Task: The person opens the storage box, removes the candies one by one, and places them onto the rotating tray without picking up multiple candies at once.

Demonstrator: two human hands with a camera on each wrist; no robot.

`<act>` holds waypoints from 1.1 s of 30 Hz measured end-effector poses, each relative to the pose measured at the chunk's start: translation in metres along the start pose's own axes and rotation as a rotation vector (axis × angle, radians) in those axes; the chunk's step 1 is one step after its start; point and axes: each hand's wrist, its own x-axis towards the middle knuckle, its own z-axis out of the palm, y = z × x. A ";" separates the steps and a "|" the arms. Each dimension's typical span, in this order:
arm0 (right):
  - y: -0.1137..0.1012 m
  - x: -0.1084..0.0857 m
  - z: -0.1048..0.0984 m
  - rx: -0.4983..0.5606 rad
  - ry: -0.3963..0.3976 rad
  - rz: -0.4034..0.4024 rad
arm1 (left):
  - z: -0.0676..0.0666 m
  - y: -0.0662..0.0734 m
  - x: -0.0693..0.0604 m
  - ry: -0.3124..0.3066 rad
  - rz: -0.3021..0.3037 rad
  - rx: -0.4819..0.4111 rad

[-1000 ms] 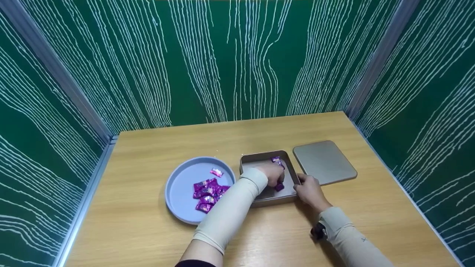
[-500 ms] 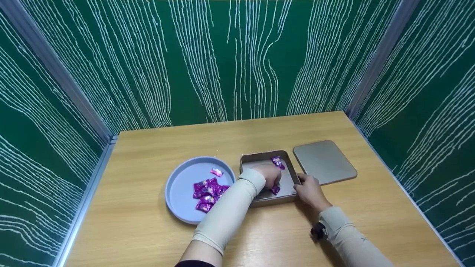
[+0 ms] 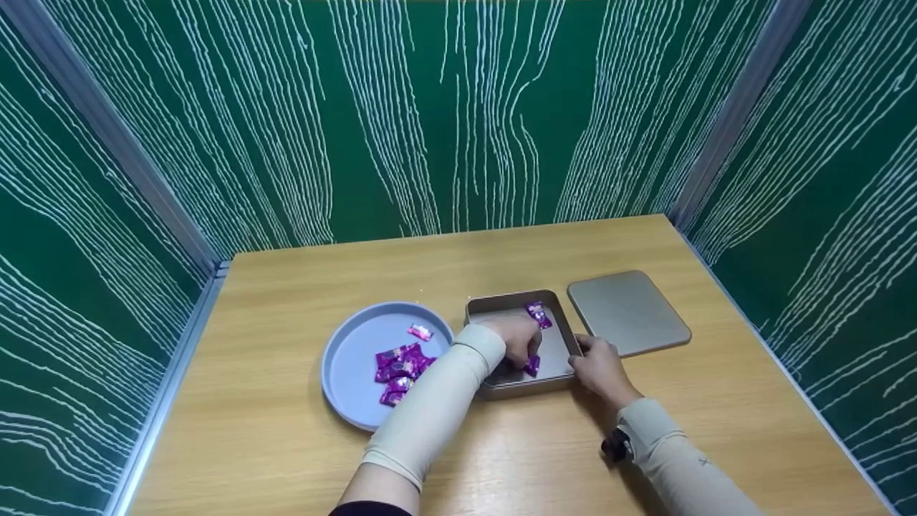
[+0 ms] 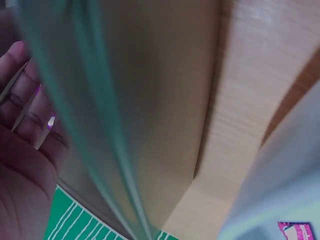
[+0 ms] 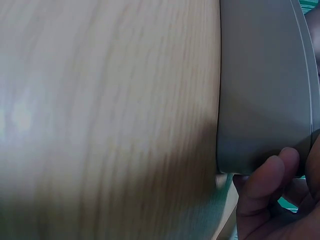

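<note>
My left hand [image 3: 521,338] reaches down into a square metal tin [image 3: 526,388], its fingertips at a purple wrapped candy [image 3: 531,366] near the tin's front side. In the left wrist view, the left hand [image 4: 27,145] is partly hidden behind the tin wall [image 4: 155,90], so the fingertips are hard to make out. Another purple candy [image 3: 538,314] lies in the tin's back right corner. My right hand [image 3: 600,369] grips the tin's right side near the front corner; in the right wrist view its thumb [image 5: 267,177] presses that corner.
Left of the tin stands a round blue-grey tray [image 3: 342,373] with a pile of purple candies [image 3: 397,365] and one pinkish candy [image 3: 420,332]. A flat metal lid [image 3: 629,313] lies to the right on the wooden table [image 3: 286,287]. Green walls [image 3: 444,143] surround the table.
Within the tin, my left hand and the candy at its fingertips have shifted slightly left and toward the front. The right hand and the tin have stayed in place.
</note>
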 end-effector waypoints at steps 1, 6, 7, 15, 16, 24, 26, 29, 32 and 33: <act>0.000 0.000 0.000 0.001 0.000 0.004 | -0.002 -0.001 -0.001 0.013 -0.002 0.007; -0.001 0.001 0.000 -0.013 -0.004 0.004 | -0.012 -0.005 -0.008 0.085 -0.007 0.065; -0.002 0.002 0.001 -0.011 -0.006 0.010 | -0.014 -0.006 -0.010 0.098 -0.007 0.068; -0.002 0.001 0.000 0.046 -0.057 0.063 | -0.036 -0.019 -0.032 0.135 -0.030 -0.043; -0.002 0.001 0.000 0.055 -0.062 0.070 | -0.039 -0.021 -0.036 0.137 -0.032 -0.051; 0.000 0.002 0.001 0.022 -0.036 0.026 | -0.053 -0.050 -0.063 0.165 -0.070 -0.105; -0.001 0.002 0.000 0.030 -0.047 0.048 | -0.055 -0.057 -0.069 0.168 -0.087 -0.118; -0.001 0.002 0.000 0.032 -0.061 0.075 | -0.055 -0.067 -0.081 0.175 -0.123 -0.134; -0.002 0.002 -0.001 0.025 -0.064 0.077 | -0.055 -0.075 -0.093 0.177 -0.158 -0.150; -0.002 0.002 -0.001 0.023 -0.064 0.074 | -0.055 -0.078 -0.096 0.179 -0.166 -0.155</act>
